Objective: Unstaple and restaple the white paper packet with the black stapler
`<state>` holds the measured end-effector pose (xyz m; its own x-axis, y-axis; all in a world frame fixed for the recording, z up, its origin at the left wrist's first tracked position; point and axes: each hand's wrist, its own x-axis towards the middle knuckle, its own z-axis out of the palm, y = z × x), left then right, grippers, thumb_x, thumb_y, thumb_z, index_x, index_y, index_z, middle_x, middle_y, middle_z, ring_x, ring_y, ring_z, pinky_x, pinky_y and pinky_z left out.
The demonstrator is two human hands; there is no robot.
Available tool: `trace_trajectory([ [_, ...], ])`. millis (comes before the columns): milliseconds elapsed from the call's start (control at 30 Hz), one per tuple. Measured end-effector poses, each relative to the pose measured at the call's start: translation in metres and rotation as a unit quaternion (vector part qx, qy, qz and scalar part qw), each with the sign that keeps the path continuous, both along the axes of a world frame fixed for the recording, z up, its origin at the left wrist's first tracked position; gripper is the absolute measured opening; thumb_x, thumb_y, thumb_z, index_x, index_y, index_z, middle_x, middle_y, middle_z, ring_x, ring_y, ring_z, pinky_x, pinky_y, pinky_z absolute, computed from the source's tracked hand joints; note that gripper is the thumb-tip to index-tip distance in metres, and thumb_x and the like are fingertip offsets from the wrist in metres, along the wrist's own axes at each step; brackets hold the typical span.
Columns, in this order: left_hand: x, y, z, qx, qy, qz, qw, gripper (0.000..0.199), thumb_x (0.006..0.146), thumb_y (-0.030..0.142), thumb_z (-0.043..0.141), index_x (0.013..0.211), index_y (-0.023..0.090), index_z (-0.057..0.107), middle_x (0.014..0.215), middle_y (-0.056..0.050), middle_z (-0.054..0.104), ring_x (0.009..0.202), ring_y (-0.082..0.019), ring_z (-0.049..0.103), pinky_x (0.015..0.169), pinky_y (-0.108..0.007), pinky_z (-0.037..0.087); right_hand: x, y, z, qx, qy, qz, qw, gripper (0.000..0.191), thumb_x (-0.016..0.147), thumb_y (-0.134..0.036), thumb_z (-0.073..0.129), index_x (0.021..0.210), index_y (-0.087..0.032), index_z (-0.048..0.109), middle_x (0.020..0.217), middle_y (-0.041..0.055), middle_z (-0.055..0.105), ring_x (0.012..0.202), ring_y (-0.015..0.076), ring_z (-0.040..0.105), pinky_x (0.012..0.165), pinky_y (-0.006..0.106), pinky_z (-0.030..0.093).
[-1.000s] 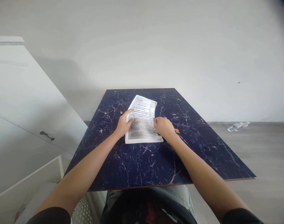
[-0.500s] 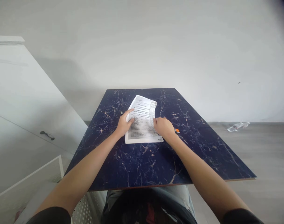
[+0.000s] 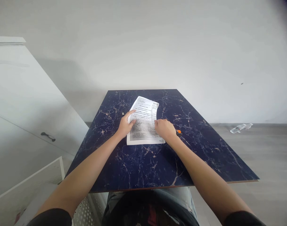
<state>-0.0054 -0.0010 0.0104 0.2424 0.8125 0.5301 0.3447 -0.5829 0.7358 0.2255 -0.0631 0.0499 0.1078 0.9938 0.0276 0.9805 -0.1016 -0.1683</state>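
Observation:
A printed sheet of paper [image 3: 144, 125], covered in lines of text, is held above the dark blue marbled table [image 3: 143, 166], its right edge curling. My left hand [image 3: 125, 125] grips the sheet's left edge, thumb and fingers lying over the printed side. On the right edge, my right hand [image 3: 164, 128] is closed with the paper pinched in its fingers. Just past that hand lies a small orange object [image 3: 178, 131], partly hidden by it; its kind does not show. A tiny pale piece [image 3: 123, 113] rests on the table left of the sheet.
A white cabinet [image 3: 27, 94] with a dark handle [image 3: 48, 136] stands at the left. Below it is a white-framed panel [image 3: 27, 182] beside a perforated white basket [image 3: 83, 213]. Clear crumpled plastic [image 3: 241, 128] lies on the floor at right, near the wall.
Almost nothing differs. Both hands keep hold of the paper in the same place; only a very slight shift of the right hand shows.

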Motion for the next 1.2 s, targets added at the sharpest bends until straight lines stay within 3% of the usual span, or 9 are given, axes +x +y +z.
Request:
trace_trajectory([
  [567, 0.000, 0.000, -0.001, 0.007, 0.011, 0.005, 1.000, 0.048, 0.089, 0.026, 0.065, 0.137, 0.022, 0.058, 0.142, -0.008, 0.061, 0.132, -0.027, 0.056, 0.116, -0.047, 0.041, -0.008, -0.001, -0.006, -0.007, -0.074, 0.060, 0.995, 0.033, 0.095, -0.011, 0.041, 0.104, -0.012, 0.073, 0.100, 0.0187, 0.074, 0.099, 0.0298, 0.070, 0.085, 0.037, 0.047],
  [933, -0.001, 0.001, -0.001, 0.014, 0.012, 0.011, 1.000, 0.049, 0.087, 0.022, 0.064, 0.136, 0.023, 0.059, 0.142, -0.008, 0.061, 0.132, -0.027, 0.056, 0.117, -0.048, 0.041, -0.017, -0.004, -0.010, -0.017, -0.084, 0.055, 0.995, 0.034, 0.098, -0.012, 0.039, 0.109, -0.007, 0.071, 0.106, 0.0212, 0.071, 0.105, 0.0292, 0.067, 0.089, 0.037, 0.046],
  [1200, -0.001, 0.001, -0.001, 0.014, 0.012, 0.006, 1.000, 0.048, 0.089, 0.028, 0.066, 0.136, 0.023, 0.059, 0.141, -0.008, 0.062, 0.132, -0.028, 0.056, 0.117, -0.048, 0.041, -0.010, 0.000, -0.006, -0.022, -0.037, 0.040, 0.998, 0.041, 0.102, -0.026, 0.036, 0.103, -0.014, 0.075, 0.100, 0.0187, 0.073, 0.095, 0.0293, 0.071, 0.083, 0.035, 0.047],
])
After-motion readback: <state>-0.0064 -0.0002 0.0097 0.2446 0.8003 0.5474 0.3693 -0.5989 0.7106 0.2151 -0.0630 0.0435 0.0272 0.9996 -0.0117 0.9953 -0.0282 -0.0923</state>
